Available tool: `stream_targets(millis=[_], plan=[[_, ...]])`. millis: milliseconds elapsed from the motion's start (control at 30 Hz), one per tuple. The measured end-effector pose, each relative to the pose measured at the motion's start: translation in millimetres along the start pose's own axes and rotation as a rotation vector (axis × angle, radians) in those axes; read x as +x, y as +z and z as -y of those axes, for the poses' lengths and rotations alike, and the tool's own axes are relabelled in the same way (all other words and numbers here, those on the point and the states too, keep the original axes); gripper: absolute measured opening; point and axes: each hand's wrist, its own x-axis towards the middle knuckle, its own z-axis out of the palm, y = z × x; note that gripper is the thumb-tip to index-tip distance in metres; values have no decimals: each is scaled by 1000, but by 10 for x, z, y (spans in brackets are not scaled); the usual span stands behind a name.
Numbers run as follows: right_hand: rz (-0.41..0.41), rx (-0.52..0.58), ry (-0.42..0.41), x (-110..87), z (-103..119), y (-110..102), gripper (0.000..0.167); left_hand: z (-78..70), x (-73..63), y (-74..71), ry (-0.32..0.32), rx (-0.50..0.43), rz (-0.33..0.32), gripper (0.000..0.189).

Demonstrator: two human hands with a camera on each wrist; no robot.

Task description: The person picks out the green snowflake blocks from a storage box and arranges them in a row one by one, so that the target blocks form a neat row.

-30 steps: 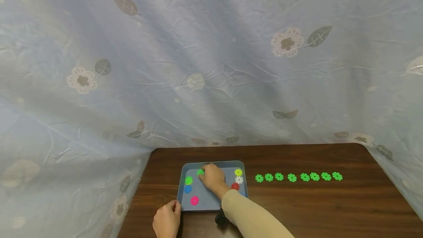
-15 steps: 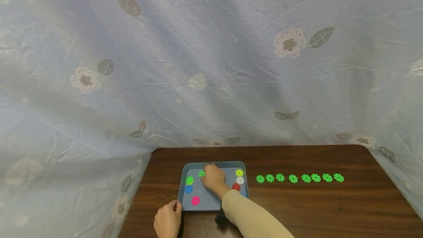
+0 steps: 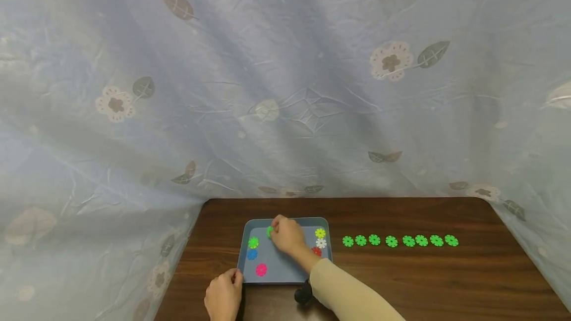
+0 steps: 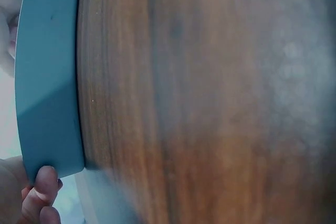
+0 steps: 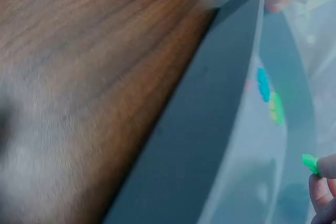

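My right hand (image 3: 287,236) is over the far part of the grey tray (image 3: 281,277). Between thumb and fingers it pinches a green snowflake disc (image 5: 310,163), held up off the tray floor in the right wrist view. My left hand (image 3: 224,295) grips the tray's near left corner, its fingertips (image 4: 47,178) curled on the rim. Inside the tray lie a green disc (image 3: 253,241) overlapping a yellow one, a blue disc (image 3: 252,254) and a pink disc (image 3: 260,269) on the left. A yellow disc (image 3: 320,233), a white disc (image 3: 321,243) and a red disc (image 3: 316,251) lie along the right side.
To the right of the tray, several green discs (image 3: 391,241) form a row on the brown wooden table (image 3: 428,281). A patterned curtain (image 3: 285,113) hangs behind the table's far edge. A black wrist device (image 3: 304,293) sits under the right forearm.
My right hand has drawn up slightly from the tray floor, with the green disc now between its fingertips. The left hand stays at the tray's corner. The head view has shifted a little.
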Motion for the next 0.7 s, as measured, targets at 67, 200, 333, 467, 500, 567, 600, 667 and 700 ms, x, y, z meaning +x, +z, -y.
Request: stream_targets(millis=[67, 200, 333, 467, 500, 567, 600, 667, 700], plan=[[-16, 14, -12, 2, -16, -65, 8, -4, -5, -5, 3, -3, 5, 13], [-31, 26, -9, -10, -49, -252, 9, -10, -9, -11, 6, -4, 2, 13], [-49, 65, -7, -67, -82, -514, 11, -7, -7, -12, 11, -3, -1, 13], [-84, 101, 11, -162, -167, -775, 12, -4, -3, -14, 13, -2, -8, 13], [-97, 104, 18, -187, -199, -838, 13, -4, -3, -15, 13, -4, -7, 13], [-117, 106, 43, -240, -273, -959, 13, -6, -5, -18, 12, -3, -8, 14], [-127, 111, 50, -266, -311, -1025, 14, -8, -8, -19, 12, -2, -8, 14], [-151, 121, 68, -316, -396, -1164, 15, -12, -8, -21, 12, 2, -10, 14], [-164, 128, 75, -341, -446, -1236, 16, -12, -7, -21, 13, 2, -10, 14]])
